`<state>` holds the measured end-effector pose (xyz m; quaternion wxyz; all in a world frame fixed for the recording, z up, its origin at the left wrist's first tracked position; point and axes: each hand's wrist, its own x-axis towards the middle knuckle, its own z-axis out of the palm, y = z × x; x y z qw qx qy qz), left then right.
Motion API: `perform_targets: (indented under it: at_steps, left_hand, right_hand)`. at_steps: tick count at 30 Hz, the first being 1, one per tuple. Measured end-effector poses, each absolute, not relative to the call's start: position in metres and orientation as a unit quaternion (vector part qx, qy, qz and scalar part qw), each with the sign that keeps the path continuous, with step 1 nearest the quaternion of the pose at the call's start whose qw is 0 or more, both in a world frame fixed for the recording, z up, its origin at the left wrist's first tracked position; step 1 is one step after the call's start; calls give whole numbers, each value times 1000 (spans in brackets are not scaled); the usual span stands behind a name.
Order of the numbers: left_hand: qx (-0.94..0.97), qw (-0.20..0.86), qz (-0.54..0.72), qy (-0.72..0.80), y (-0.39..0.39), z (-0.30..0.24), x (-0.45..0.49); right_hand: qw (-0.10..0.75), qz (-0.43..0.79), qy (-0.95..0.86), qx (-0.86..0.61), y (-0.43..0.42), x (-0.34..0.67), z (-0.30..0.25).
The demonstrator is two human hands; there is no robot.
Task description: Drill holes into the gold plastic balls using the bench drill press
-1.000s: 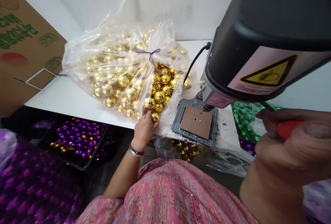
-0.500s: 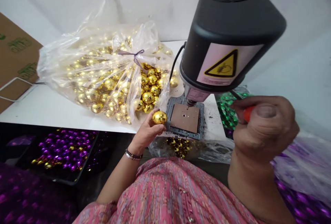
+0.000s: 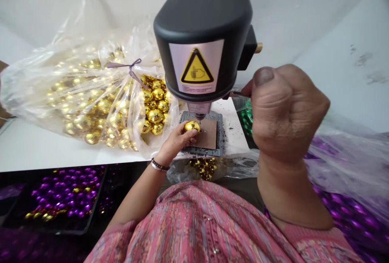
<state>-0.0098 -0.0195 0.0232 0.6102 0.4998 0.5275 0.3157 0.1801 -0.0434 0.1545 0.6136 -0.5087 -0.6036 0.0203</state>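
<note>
My left hand is closed on a gold faceted ball and holds it on the grey base plate of a small bench drill, right under the spindle. The drill's black head carries a yellow warning label. My right hand is a fist around the drill's lever handle, close to the camera at the right. A big clear plastic bag of gold balls, tied with a purple ribbon, lies on the white table left of the drill.
A black tray of purple balls sits below the table's edge at the left. Another clear bag with gold balls hangs under the drill. Green balls show behind my right hand, and purple balls in plastic lie at the right.
My left hand took one gold ball from the bag, carried it right and set it on the drill's plate. My head turned right, so the drill now sits mid-frame.
</note>
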Motion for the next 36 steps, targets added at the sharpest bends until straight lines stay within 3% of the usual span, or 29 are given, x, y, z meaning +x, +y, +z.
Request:
perform_targets:
  at_steps: [7,14,21,29,36]
  left_hand:
    - [569,528,267,571,-11,21,-1]
    - [712,331,228,576,-9,16,6]
    - [711,369,240,549,-5,2,5]
    - [706,359,257,554,-9,6,6]
    - [705,362,249,557,-9,7,7]
  right_hand:
    - [629,37,-606,-486,-43,180,154]
    - [632,58,-616,-467,-43,182,153]
    - [595,71,-636,-486,-50,186,149]
    - [554,-34,-683,-475,-66,186,111]
    - [582,-76,-678,-442,-62,185,77]
